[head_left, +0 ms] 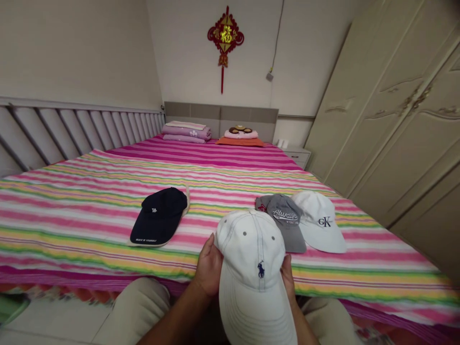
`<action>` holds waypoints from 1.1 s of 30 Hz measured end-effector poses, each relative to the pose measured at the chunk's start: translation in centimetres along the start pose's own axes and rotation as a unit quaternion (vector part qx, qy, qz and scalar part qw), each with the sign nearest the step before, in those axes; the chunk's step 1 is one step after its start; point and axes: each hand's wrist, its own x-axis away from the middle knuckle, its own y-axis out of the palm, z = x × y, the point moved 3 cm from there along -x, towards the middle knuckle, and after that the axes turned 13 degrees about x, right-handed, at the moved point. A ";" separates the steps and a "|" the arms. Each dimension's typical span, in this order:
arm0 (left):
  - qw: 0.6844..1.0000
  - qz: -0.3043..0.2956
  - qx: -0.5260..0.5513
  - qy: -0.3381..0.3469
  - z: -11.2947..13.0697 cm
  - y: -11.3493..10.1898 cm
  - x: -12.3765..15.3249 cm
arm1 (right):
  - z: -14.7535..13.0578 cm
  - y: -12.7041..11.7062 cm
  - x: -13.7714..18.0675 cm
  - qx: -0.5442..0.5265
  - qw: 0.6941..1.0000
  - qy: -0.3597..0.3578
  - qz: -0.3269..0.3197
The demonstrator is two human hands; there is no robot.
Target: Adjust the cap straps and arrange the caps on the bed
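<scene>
One pale cap point(251, 278) is resting between a person's two hands, the left grip point(210, 268) clasping its left side, the right grip point(287, 275), partly hidden, holding the opposite side. Its long axis is running from rounded, seamed crown to curved, row-stitched brim, which is pointing down towards the person. Beyond, on striped fabric point(93, 201), a smooth navy cap point(163, 206) is lying left; a grey cap point(287, 225) and a lettered white cap point(316, 215) are overlapping right.

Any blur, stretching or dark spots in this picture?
Head view, right: wide-angle distortion seems to tilt the wardrobe; head view, top-right corner: darkened; head view, lower right: striped bedspread looks soft; head view, foreground: nearest white cap shows a clear navy emblem.
</scene>
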 end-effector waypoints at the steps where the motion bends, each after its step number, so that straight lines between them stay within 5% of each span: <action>1: 1.000 -0.006 -0.005 -0.006 -0.1 -0.2 0.3 | -0.1 0.1 0.0 -0.001 1.000 -0.001 0.003; 9: 0.997 0.055 -0.042 0.024 0.3 -3.5 1.2 | 0.1 0.1 -0.1 0.025 0.999 -0.010 -0.017; 19: 0.997 0.015 -0.040 -0.069 -0.1 -2.0 1.9 | -0.2 0.6 -0.7 0.036 0.999 -0.018 -0.009; 26: 0.990 0.018 -0.141 -0.021 -0.3 -2.7 4.2 | -0.4 -0.1 -1.5 0.030 0.999 -0.011 -0.013; 33: 0.983 0.033 -0.174 0.039 2.0 -2.6 4.2 | 1.1 0.1 -2.2 0.038 0.996 0.055 -0.066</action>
